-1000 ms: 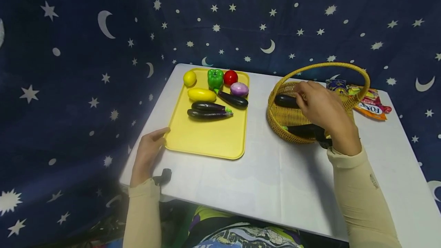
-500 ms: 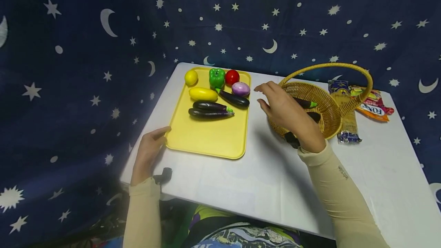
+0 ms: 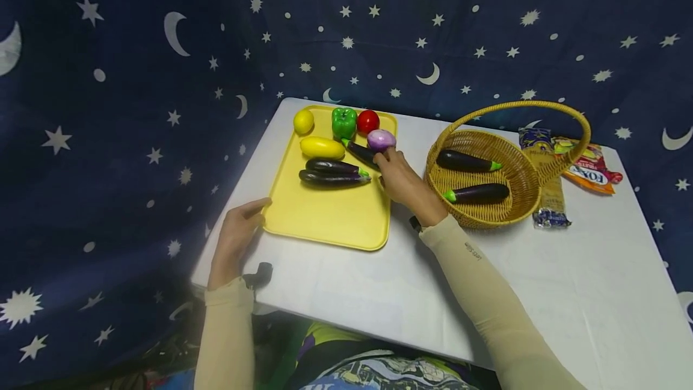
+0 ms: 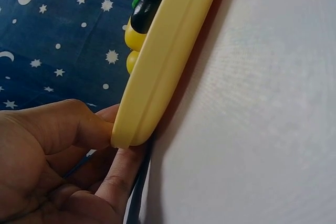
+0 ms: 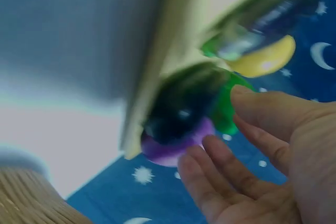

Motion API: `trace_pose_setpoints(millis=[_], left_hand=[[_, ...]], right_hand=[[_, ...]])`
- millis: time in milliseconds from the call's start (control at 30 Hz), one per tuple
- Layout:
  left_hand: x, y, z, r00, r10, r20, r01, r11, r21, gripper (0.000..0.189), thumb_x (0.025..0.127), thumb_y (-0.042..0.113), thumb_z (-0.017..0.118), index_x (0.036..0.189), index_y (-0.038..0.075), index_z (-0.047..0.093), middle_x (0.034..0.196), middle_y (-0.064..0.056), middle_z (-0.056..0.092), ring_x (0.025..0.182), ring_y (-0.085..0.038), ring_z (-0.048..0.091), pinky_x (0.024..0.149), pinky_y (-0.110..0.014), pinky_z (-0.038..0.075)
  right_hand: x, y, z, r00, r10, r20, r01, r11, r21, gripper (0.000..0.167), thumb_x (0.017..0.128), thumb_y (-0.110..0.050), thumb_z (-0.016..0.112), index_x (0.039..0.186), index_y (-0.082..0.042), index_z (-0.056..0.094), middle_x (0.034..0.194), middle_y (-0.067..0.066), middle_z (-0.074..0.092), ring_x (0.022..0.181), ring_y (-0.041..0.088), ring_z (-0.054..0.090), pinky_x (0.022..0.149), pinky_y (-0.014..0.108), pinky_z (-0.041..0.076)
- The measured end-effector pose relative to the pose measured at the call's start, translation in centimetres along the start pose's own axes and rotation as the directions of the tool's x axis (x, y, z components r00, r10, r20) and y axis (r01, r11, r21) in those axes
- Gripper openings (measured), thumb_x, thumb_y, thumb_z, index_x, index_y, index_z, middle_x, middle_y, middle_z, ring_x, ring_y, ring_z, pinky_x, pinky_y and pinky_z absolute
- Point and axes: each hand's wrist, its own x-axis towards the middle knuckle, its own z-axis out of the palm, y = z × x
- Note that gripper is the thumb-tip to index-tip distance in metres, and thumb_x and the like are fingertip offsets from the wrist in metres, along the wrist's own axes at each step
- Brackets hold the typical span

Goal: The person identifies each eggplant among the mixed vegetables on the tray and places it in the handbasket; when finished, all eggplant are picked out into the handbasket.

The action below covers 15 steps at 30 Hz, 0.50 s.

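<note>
My left hand (image 3: 236,239) pinches the near left edge of the yellow tray (image 3: 325,221), thumb on the rim and a finger underneath in the left wrist view. Over the tray's right side, my right hand (image 3: 403,179) reaches toward an eggplant (image 3: 361,152), covering its right end. In the right wrist view the fingers are spread, apart from that eggplant (image 5: 184,103). Two more eggplants (image 3: 334,179) lie side by side on the tray. Behind are a purple onion-like vegetable (image 3: 381,139), a red tomato (image 3: 368,121), a green bell pepper (image 3: 344,123), a lemon (image 3: 304,121) and a long yellow fruit (image 3: 322,148).
A wicker basket (image 3: 522,197) with a tall arched handle stands right of the tray. Inside lie two eggplants (image 3: 468,161). Beside it are a pasta packet (image 3: 551,197) and a Fox's snack bag (image 3: 590,173). A starry dark-blue curtain (image 3: 379,47) backs the white table (image 3: 595,257).
My right hand has left the basket without anything in it and moved left over the tray, uncovering both eggplants in the basket. The left hand stays at the tray's edge.
</note>
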Motion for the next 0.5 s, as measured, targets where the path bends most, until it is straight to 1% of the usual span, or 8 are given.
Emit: trace_pose_setpoints(millis=[167,267,367,500], left_hand=[[-0.1,0.1,0.0,1.000,0.002,-0.003,-0.002,1.000,0.004,0.048,0.099,0.008,0.059,0.146,0.015,0.066,0.162,-0.009,0.055,0.161,-0.032,0.038,0.136,-0.053,0.026],[-0.1,0.1,-0.1,1.000,0.013,-0.008,-0.013,1.000,0.005,0.048,0.098,0.010,0.060,0.146,0.016,0.066,0.162,-0.009,0.056,0.161,-0.032,0.038,0.136,-0.053,0.025],[-0.1,-0.1,-0.1,1.000,0.027,0.002,-0.027,1.000,-0.009,0.050,0.097,0.008,0.059,0.146,0.015,0.065,0.162,-0.010,0.056,0.162,-0.032,0.037,0.136,-0.052,0.025],[-0.1,-0.3,-0.1,0.999,0.033,0.018,-0.032,0.999,-0.031,0.051,0.097,0.007,0.059,0.147,0.014,0.065,0.162,-0.010,0.055,0.162,-0.030,0.036,0.137,-0.052,0.025]], right_hand=[[0.3,1.0,1.1,1.000,0.021,0.000,-0.021,0.999,-0.033,0.028,0.103,0.001,0.059,0.131,0.001,0.054,0.129,0.027,0.050,0.114,0.044,0.054,0.097,0.054,0.054],[0.6,1.1,1.2,1.000,0.013,-0.019,-0.014,0.998,-0.054,0.027,0.105,0.000,0.055,0.132,0.001,0.053,0.128,0.027,0.050,0.114,0.044,0.053,0.097,0.054,0.052],[1.0,1.1,1.3,0.999,-0.005,-0.039,0.002,0.997,-0.075,0.027,0.105,0.000,0.054,0.132,0.001,0.052,0.126,0.027,0.051,0.113,0.045,0.053,0.096,0.055,0.050],[1.3,1.0,1.5,0.999,-0.014,-0.052,0.010,0.997,-0.077,0.026,0.106,0.000,0.053,0.132,0.003,0.052,0.123,0.029,0.052,0.110,0.046,0.053,0.098,0.056,0.049]])
